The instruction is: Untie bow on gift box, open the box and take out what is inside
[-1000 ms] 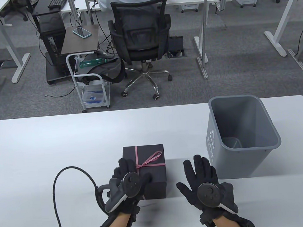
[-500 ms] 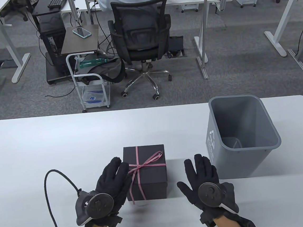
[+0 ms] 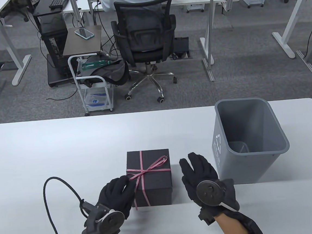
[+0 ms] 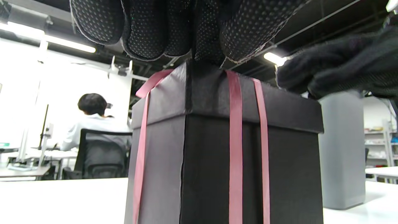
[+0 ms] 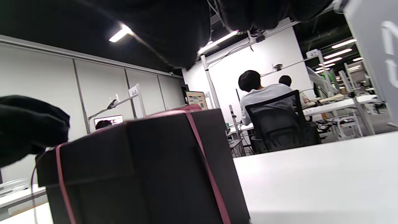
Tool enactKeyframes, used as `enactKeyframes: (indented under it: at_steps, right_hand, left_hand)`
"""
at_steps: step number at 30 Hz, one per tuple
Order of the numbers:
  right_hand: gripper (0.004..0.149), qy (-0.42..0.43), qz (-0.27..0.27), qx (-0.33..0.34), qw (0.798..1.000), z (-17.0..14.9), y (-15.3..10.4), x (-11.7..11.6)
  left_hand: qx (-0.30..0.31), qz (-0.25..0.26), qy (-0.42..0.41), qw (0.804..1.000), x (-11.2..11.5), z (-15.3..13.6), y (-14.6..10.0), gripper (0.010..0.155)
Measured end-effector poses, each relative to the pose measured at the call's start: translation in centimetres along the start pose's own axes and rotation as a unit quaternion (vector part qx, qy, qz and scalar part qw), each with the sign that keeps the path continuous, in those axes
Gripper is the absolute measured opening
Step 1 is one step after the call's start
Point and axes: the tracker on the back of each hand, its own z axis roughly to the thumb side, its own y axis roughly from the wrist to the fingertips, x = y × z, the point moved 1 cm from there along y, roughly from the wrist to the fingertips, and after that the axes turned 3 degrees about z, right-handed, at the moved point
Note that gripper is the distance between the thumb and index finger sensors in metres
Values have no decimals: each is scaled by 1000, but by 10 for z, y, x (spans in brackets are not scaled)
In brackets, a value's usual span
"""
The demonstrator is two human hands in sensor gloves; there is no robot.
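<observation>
The black gift box (image 3: 149,177) is standing on the white table (image 3: 38,149), near its front edge, with the lid on. A pink ribbon (image 3: 141,162) is crossing the lid, and its bow (image 3: 152,166) is sitting on top of the box, one loop pointing to the back right corner (two loose ends are hanging down the front face).

The left hand (image 3: 114,193) is lying just beside the front left corner of the box, its fingertips (image 3: 126,180) curling together at one ribbon end on the lid's edge; it seems to be pinching it, though the exact hold is hidden.

The right hand (image 3: 199,173) is hovering just right of the box, fingers straight and close together, holding nothing.

A grey bin (image 3: 249,138) is standing to the right of the box, behind the right hand.
</observation>
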Motion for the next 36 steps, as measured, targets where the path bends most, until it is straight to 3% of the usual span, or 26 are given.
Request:
enactKeyframes:
  at_steps: [7, 15, 18, 24, 30, 33, 36]
  right_hand:
    - [42, -26, 68, 0, 997, 15, 47, -12]
    - [52, -30, 80, 7, 996, 14, 63, -27]
    - [50, -42, 100, 8, 994, 14, 71, -32]
    - [40, -101, 54, 19, 993, 18, 80, -30]
    - [41, -52, 10, 0, 999, 14, 85, -28]
    - [50, -26, 40, -60, 997, 5, 87, -27]
    - [48, -41, 129, -109, 985, -5, 89, -31]
  left_hand:
    - [-19, -16, -19, 999, 3, 3, 1, 46]
    - [-28, -18, -51, 998, 6, -2, 1, 46]
    - [-28, -19, -45, 998, 7, -1, 1, 46]
    - [-30, -19, -49, 998, 7, -1, 1, 46]
    - [-30, -20, -51, 998, 6, -2, 1, 46]
    - [-31, -21, -52, 998, 6, -2, 1, 46]
    - [-31, -21, -52, 998, 6, -2, 2, 46]
